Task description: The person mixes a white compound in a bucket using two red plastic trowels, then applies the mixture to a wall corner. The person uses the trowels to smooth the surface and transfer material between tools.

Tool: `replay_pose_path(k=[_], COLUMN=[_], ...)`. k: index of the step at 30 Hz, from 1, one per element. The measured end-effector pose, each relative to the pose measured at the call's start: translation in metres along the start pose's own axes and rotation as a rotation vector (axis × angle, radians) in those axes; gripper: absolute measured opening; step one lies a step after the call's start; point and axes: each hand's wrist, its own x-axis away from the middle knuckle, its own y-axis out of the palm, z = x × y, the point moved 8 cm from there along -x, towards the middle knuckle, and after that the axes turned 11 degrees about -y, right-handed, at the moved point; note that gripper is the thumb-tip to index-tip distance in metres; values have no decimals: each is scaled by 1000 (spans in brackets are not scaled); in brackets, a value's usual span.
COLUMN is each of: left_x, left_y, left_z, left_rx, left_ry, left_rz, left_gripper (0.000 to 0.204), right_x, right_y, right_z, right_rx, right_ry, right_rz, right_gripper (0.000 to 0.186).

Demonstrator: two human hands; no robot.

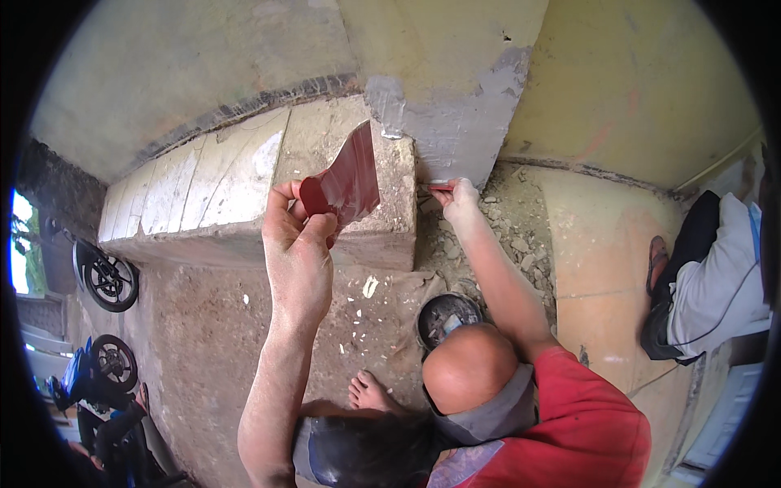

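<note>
My left hand (pixel 301 240) is closed on the curled edge of a red, flexible putty spreader (pixel 355 180). Pale smears streak the spreader's face, and it is held up in front of the low tiled ledge. Farther right, my right hand (pixel 460 200) reaches to the foot of the wall, its fingers pinching a second, thin red spreader (pixel 439 187). That one lies nearly level against the bottom of the grey putty patch (pixel 443 130) on the wall column; its far end is hard to make out. Pale dust coats both hands and forearms.
A black bucket (pixel 425 325) with something inside stands by my knee. Rubble (pixel 521 236) lies along the wall's base, beside orange floor tiles (pixel 598 276). The white-tiled ledge (pixel 207 183) runs left. A seated person (pixel 716 285) is at right; motorcycles (pixel 110 281) stand at left.
</note>
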Motion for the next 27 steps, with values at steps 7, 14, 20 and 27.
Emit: replay_pose_path(k=[7, 14, 20, 27], left_x=[4, 4, 4, 0], left_y=[14, 7, -4, -5], left_z=[10, 16, 15, 11], left_rx=[38, 94, 100, 106], left_ry=[55, 104, 67, 31], left_rz=[-56, -73, -38, 21], left_gripper=[30, 30, 31, 34], right_x=[20, 87, 196, 162], right_y=[56, 134, 149, 3], right_z=[-73, -152, -231, -170], right_rx=[-101, -71, -154, -22], right_ry=[-93, -178, -362, -412], right_rz=[-37, -207, -568, -401], right_gripper=[28, 35, 28, 18])
